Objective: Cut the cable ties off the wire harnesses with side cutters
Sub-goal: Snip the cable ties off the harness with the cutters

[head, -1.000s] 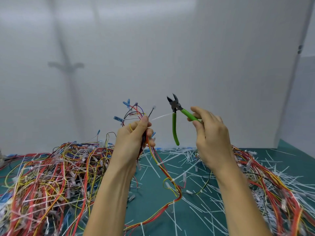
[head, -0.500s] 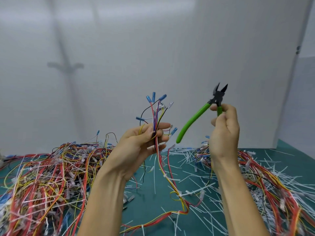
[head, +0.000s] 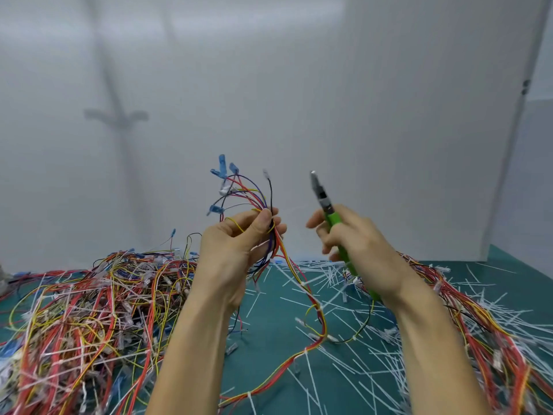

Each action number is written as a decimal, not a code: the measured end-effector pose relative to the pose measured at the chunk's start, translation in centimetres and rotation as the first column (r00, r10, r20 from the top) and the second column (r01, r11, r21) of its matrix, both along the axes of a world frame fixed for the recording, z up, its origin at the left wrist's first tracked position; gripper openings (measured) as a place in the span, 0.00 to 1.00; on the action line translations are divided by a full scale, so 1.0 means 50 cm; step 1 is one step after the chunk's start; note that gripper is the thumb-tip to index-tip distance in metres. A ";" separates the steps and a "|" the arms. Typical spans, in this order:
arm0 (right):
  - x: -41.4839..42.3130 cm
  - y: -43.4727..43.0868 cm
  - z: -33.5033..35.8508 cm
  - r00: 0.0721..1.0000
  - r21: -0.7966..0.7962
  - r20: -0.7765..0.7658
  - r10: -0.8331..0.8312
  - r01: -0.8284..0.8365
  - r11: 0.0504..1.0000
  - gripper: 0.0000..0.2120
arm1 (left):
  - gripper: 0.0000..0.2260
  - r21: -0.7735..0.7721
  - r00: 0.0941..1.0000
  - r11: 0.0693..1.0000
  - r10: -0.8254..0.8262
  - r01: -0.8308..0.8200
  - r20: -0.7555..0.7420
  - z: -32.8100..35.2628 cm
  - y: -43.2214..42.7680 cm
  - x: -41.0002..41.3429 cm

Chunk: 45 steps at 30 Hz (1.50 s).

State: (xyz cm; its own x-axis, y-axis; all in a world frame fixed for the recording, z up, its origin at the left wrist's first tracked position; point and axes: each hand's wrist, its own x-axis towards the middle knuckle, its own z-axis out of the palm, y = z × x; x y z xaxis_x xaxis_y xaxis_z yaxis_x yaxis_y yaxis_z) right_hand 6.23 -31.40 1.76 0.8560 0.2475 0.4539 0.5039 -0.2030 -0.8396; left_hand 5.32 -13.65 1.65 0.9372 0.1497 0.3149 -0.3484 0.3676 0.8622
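My left hand (head: 239, 244) grips a wire harness (head: 302, 298) just below its fanned ends, which carry blue connectors (head: 221, 169). The red, yellow and purple wires hang from my fist down to the green mat, with white cable ties (head: 306, 351) still around them lower down. My right hand (head: 359, 250) holds the green-handled side cutters (head: 324, 202) upright, jaws pointing up and looking closed. The cutters stand a short way to the right of the harness ends, not touching them.
A big tangle of red and yellow harnesses (head: 83, 319) covers the mat on the left. Another heap of harnesses (head: 493, 333) lies on the right. Cut white tie pieces (head: 368, 369) litter the green mat (head: 269, 333). A white wall (head: 329, 85) stands close behind.
My right hand turned the cutters so the jaws point up and closed both handles into its grip, moving them nearer the harness. My left hand raised the wire ends slightly.
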 end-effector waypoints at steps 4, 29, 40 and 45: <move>-0.009 0.011 -0.002 0.999 -0.291 0.049 -0.024 0.037 0.956 0.33 | 0.10 -0.064 0.998 0.996 0.064 -0.063 0.004 0.005 -0.005 -0.002; -0.005 0.035 -0.013 0.931 -0.373 0.328 -0.159 0.282 0.884 0.26 | 0.05 -0.232 0.998 0.971 0.042 -0.051 -0.042 0.004 -0.030 0.002; 0.003 0.033 -0.015 0.998 -0.031 0.012 -0.067 0.067 0.997 0.27 | 0.09 0.003 0.994 0.999 0.038 -0.038 -0.101 0.006 -0.015 -0.005; 0.007 0.028 -0.019 0.998 -0.062 -0.059 -0.023 0.019 0.998 0.19 | 0.04 0.175 0.995 0.983 0.071 -0.057 -0.073 0.006 -0.004 -0.010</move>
